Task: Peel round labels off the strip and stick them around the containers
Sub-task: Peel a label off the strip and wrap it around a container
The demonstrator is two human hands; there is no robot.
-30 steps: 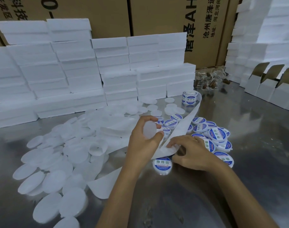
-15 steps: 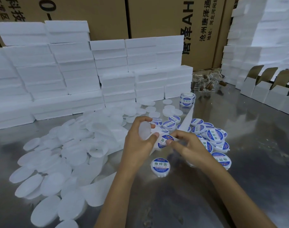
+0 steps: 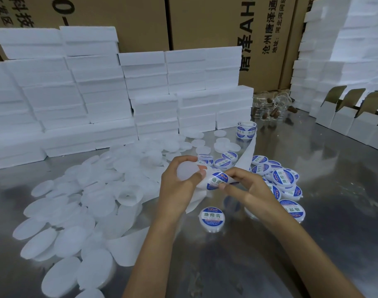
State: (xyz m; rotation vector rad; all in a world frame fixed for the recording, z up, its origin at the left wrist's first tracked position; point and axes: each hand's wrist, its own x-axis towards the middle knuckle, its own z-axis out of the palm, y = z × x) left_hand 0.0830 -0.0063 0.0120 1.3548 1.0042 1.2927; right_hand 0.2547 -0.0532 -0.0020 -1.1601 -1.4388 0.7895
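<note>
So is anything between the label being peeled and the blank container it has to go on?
Nothing visible does. The right hand pinches the round label just beside the blank container that the left hand grips; only the backing strip trails away behind them.

Two hands at work: left hand [image 3: 179, 186] and right hand [image 3: 248, 188]. One label roll [image 3: 246, 130] stands at the back. One labelled container [image 3: 212, 216] sits alone up front, a dozen or so more piled right [image 3: 283, 178]. Blank containers [image 3: 93, 203]: dozens, too overlapped to count. Three open cartons [image 3: 345, 121].
</note>
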